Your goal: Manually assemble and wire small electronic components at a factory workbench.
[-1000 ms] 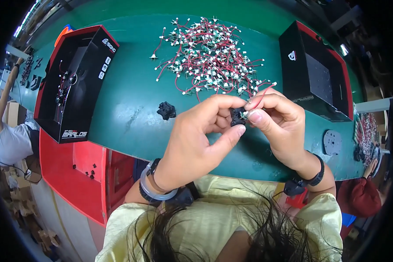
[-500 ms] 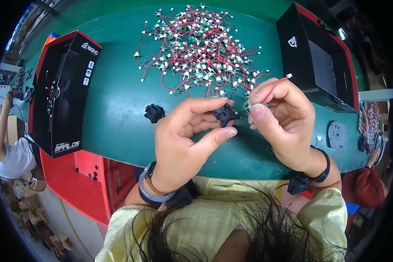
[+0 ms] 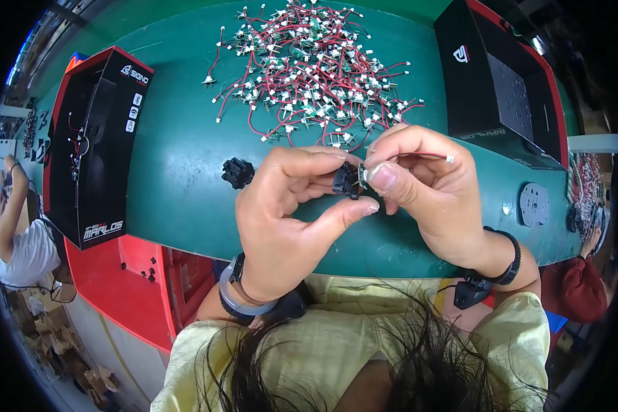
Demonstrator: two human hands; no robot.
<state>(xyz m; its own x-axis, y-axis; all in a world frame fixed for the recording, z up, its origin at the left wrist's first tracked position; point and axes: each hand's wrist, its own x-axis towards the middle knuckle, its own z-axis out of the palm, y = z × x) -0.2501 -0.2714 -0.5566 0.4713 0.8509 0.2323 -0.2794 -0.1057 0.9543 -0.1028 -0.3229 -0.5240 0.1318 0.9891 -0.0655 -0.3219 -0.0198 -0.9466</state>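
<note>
Between the thumb and fingers of my left hand (image 3: 278,213) is a small black plastic part (image 3: 343,180). Just right of it, my right hand (image 3: 436,189) pinches a little circuit board (image 3: 362,176), held at the black part's side; whether it is seated in it I cannot tell. A red wire (image 3: 419,154) runs back from the board over my right fingers to a white connector (image 3: 450,159). Another black plastic part (image 3: 237,173) lies on the green table, left of my left hand. Beyond both hands spreads a tangled pile of wired circuit boards (image 3: 309,75).
An open black box (image 3: 110,151) with a few wired pieces stands at left, another black box (image 3: 470,82) at right. A grey perforated plate (image 3: 533,204) lies near the right edge. Below the table's left edge is a red bin (image 3: 117,288). Co-workers sit on both sides.
My right hand has moved left, bringing the circuit board up against the black part. The black part has turned in my left hand. The whole view has shifted slightly.
</note>
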